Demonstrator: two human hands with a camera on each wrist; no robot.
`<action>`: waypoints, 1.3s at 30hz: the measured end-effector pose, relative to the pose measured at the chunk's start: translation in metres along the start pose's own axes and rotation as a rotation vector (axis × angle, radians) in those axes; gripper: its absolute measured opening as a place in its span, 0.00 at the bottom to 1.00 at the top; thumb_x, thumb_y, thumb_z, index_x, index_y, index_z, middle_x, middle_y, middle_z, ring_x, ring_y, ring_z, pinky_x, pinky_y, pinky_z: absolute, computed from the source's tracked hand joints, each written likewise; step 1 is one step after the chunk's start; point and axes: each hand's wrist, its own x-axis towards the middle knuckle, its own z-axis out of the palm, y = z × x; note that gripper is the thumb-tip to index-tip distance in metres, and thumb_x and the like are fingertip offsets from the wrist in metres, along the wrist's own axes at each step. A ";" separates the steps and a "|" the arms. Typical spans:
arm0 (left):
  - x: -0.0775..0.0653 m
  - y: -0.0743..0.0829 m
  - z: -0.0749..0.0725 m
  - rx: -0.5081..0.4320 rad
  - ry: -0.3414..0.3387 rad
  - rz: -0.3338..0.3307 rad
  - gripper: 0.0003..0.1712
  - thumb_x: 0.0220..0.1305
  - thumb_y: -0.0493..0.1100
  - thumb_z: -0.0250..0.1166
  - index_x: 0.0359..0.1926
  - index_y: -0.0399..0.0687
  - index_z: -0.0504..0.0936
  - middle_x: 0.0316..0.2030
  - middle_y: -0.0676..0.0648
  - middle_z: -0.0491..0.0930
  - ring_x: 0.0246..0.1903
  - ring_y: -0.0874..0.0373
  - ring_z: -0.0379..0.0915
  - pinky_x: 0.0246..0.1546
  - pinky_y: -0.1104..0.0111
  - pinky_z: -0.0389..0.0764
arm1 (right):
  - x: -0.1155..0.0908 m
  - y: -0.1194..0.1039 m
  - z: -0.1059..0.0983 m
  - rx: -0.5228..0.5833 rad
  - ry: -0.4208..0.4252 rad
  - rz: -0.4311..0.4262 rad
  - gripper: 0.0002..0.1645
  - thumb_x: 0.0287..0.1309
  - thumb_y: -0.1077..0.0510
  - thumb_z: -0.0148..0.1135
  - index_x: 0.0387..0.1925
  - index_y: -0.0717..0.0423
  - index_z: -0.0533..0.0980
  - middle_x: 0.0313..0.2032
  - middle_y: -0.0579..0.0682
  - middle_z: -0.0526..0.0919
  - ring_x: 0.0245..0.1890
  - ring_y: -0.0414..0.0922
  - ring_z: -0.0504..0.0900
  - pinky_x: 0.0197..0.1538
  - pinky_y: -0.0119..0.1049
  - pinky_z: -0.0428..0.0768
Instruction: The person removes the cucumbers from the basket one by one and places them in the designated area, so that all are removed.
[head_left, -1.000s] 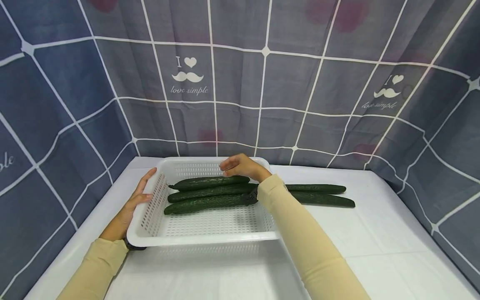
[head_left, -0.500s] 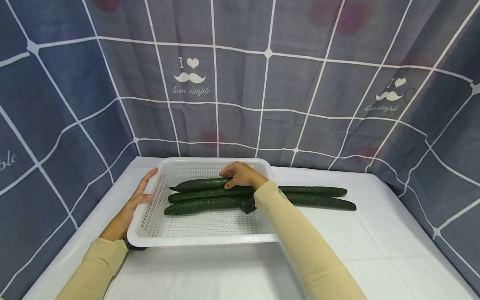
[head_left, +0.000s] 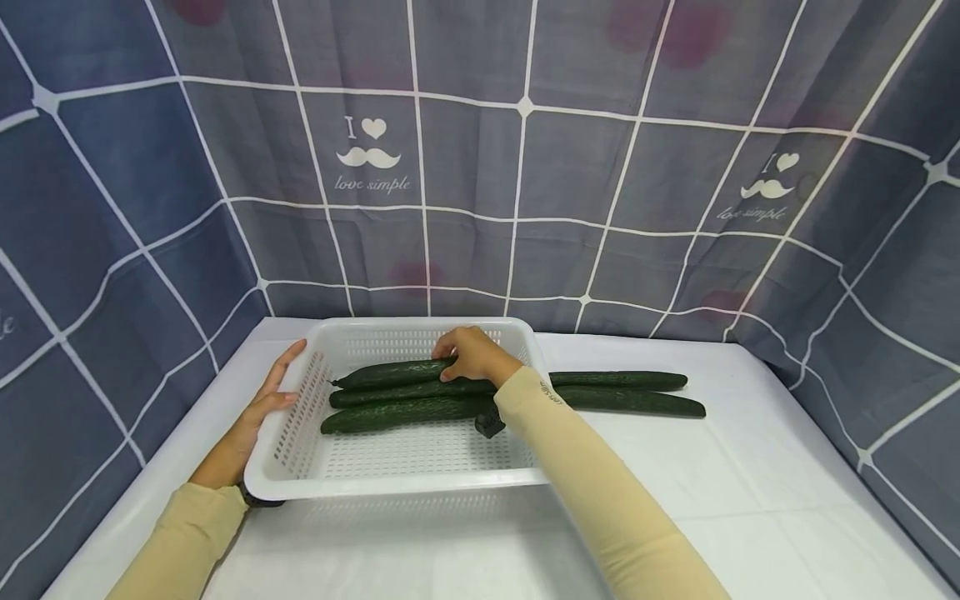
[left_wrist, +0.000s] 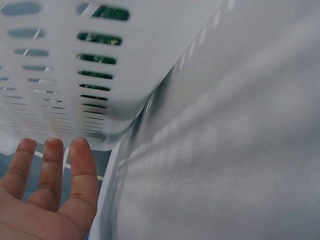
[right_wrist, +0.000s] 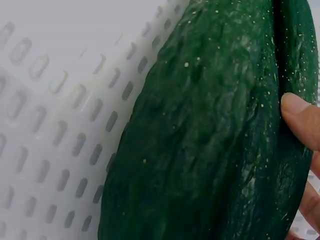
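A sleeve [head_left: 176,542] leads up to the left hand [head_left: 238,437], whose fingers stretch out straight against the outside of a white plastic basket [head_left: 397,487], clenched on nothing. The left wrist view shows three fingertips against the wall, with green peeking through the slots.

In the basket lie three dark green cucumbers, side by side and touching, pointing left and right. The far cucumber [head_left: 390,374] has a thin stem at its left end; beside it comes the middle cucumber [head_left: 405,392], then the near cucumber [head_left: 405,413].

The right hand [head_left: 476,356] reaches into the basket and pinches the far cucumber close to its right end, thumb on the near side and fingers beyond (a black device [head_left: 490,423] sits under that wrist). Its beige sleeve [head_left: 600,492] crosses the basket's right wall.

Right of the basket, a back cucumber [head_left: 622,380] and a front cucumber [head_left: 637,401] lie on the white table [head_left: 780,454], their left ends hidden.
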 end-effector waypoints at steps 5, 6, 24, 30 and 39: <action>-0.003 0.000 -0.001 0.029 0.013 -0.010 0.47 0.75 0.40 0.43 0.87 0.77 0.41 0.85 0.47 0.29 0.78 0.61 0.40 0.60 0.67 0.63 | 0.000 0.000 -0.001 -0.054 -0.013 -0.008 0.22 0.60 0.61 0.81 0.56 0.58 0.88 0.57 0.52 0.90 0.61 0.51 0.85 0.65 0.42 0.79; -0.003 0.000 -0.001 0.027 0.011 -0.005 0.47 0.74 0.40 0.43 0.87 0.77 0.40 0.85 0.48 0.29 0.78 0.62 0.40 0.60 0.67 0.62 | 0.000 0.000 -0.002 -0.061 -0.010 -0.013 0.23 0.60 0.61 0.81 0.57 0.58 0.88 0.57 0.52 0.90 0.61 0.51 0.85 0.65 0.42 0.79; -0.004 -0.001 -0.005 0.040 0.001 0.008 0.46 0.75 0.41 0.42 0.87 0.77 0.39 0.85 0.53 0.33 0.78 0.64 0.41 0.60 0.67 0.62 | -0.009 -0.005 -0.011 0.030 0.107 -0.074 0.18 0.55 0.59 0.85 0.49 0.54 0.91 0.48 0.47 0.92 0.54 0.47 0.88 0.61 0.42 0.80; -0.006 -0.003 -0.004 0.038 0.008 0.007 0.46 0.76 0.41 0.43 0.87 0.77 0.40 0.84 0.54 0.36 0.76 0.66 0.45 0.59 0.70 0.65 | -0.016 -0.012 -0.014 0.036 0.130 -0.056 0.18 0.55 0.58 0.85 0.48 0.53 0.91 0.47 0.46 0.93 0.53 0.47 0.88 0.60 0.44 0.81; -0.003 -0.005 -0.002 0.046 0.030 -0.040 0.46 0.75 0.41 0.42 0.87 0.79 0.40 0.85 0.51 0.30 0.78 0.62 0.40 0.63 0.57 0.57 | -0.036 -0.021 -0.022 0.028 0.202 -0.058 0.18 0.56 0.55 0.84 0.48 0.51 0.92 0.45 0.44 0.93 0.50 0.47 0.89 0.55 0.45 0.84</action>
